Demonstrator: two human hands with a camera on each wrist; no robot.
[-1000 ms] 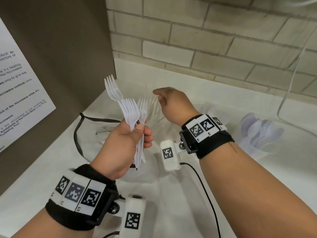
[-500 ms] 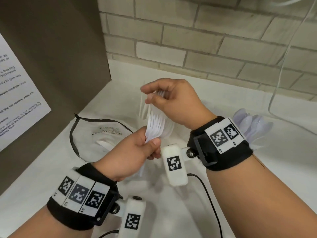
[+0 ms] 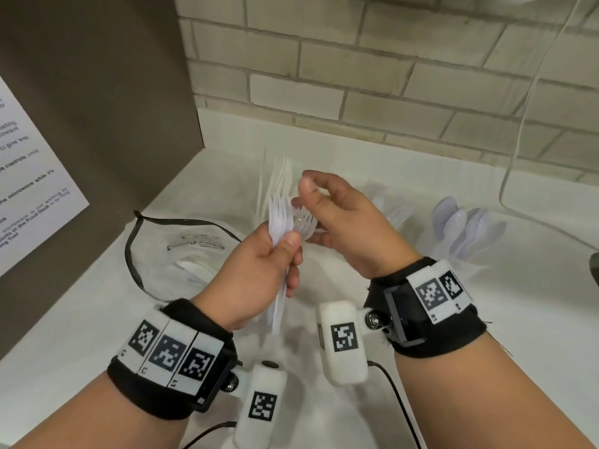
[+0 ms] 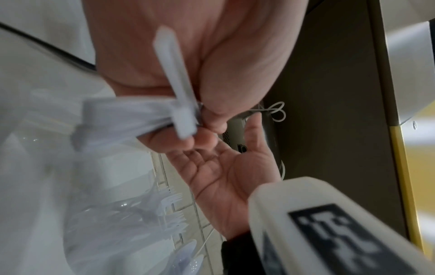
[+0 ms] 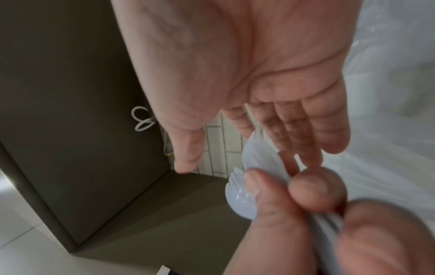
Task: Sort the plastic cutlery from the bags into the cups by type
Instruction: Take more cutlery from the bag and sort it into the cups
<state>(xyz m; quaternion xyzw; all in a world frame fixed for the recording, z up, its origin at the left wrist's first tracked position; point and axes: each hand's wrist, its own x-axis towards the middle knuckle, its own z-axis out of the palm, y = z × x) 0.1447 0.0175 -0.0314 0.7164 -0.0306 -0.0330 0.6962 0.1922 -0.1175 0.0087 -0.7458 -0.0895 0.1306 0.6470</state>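
Note:
My left hand [image 3: 259, 273] grips a bunch of white plastic forks [image 3: 282, 222] by the handles, tines up, above the counter. In the left wrist view the fork handles [image 4: 183, 104] stick out of its curled fingers. My right hand [image 3: 340, 222] is just right of the fork heads with its thumb lifted off them. Its straight fingers [image 5: 303, 134] touch the tines of the forks [image 5: 240, 195]. Behind the hands stand clear cups: one with knives [image 3: 275, 179], one with forks [image 3: 379, 196], one with spoons [image 3: 466, 225].
An opened clear bag [image 3: 194, 251] with a black drawstring lies on the white counter, left of my hands. A dark panel [image 3: 97, 124] with a printed notice walls the left side. A brick wall [image 3: 356, 76] closes the back, and a white cable [image 3: 518, 157] hangs at right.
My right hand came back from over the cups to the forks, pinched their heads, then lifted its thumb. My left hand sank a little and the fanned forks are bunched together.

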